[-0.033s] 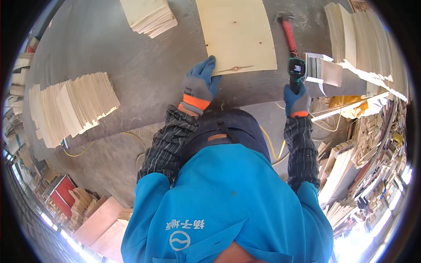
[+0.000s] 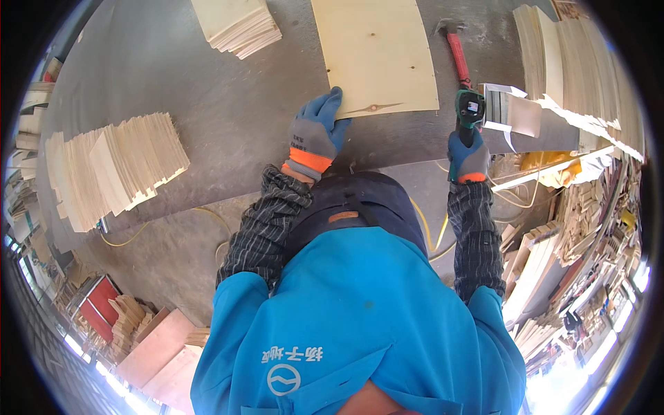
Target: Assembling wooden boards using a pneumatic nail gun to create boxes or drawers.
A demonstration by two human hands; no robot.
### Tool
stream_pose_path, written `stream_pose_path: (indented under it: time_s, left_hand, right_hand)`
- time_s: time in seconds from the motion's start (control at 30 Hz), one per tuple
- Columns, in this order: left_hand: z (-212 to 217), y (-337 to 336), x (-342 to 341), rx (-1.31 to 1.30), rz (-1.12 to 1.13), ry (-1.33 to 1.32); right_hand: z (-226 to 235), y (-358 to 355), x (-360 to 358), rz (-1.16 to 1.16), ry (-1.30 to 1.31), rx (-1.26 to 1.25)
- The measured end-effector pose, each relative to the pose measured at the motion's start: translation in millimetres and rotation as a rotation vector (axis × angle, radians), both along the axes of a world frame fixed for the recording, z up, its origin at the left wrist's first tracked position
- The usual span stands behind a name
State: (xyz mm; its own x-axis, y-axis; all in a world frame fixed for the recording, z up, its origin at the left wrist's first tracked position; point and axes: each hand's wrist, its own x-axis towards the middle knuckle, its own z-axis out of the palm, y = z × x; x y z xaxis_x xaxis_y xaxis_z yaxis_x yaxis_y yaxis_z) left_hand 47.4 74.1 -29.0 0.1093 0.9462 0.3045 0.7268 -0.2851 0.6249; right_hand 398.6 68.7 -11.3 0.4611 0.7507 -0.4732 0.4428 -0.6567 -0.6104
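Observation:
A pale wooden sheet with a few dark knots lies on the dark worktable in front of me. My left hand, in a blue and grey glove with an orange cuff, rests at the sheet's near left corner. Its fingers are stretched along the edge and the thumb is spread apart. My right hand, gloved alike, is wrapped round a green and black handheld tool with a small lit screen. A hammer with a red handle lies just beyond that tool.
Right of the tool sits an opened white carton with grey strips. Stacks of wooden slats stand at left, far left and right. Yellow hose runs below the table edge. Timber piles fill the right side.
The tool in my right hand has tilted slightly to the right. My left hand stays at the sheet's corner.

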Motion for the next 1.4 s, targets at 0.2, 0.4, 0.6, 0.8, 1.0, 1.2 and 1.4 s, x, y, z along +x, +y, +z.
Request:
stream_pose_path:
  time_s: [0.2,0.4,0.6,0.8,1.0,1.2,1.4]
  left_hand:
    - [12,7,-9,-0.233,-0.064,-0.144]
    - [35,17,-28,-0.259,-0.13,0.027]
    - [21,43,-27,-0.187,-0.333,0.096]
    - [2,49,-28,-0.072,-0.367,0.112]
    - [-2,50,-31,0.018,-0.396,0.162]
    - [3,57,-35,0.037,-0.433,0.232]
    - [4,52,-32,0.066,-0.42,0.262]
  right_hand:
    - [-34,17,-11,0.093,-0.324,0.099]
    - [-44,11,-37,0.071,-0.244,0.124]
    - [-38,-2,-40,0.001,-0.316,0.206]
    - [-56,-17,-57,-0.103,-0.33,0.201]
    - [-71,-31,-60,-0.105,-0.349,0.181]
    - [-68,-58,-85,0.102,-0.508,0.332]
    - [-59,-55,-127,0.051,-0.537,0.59]
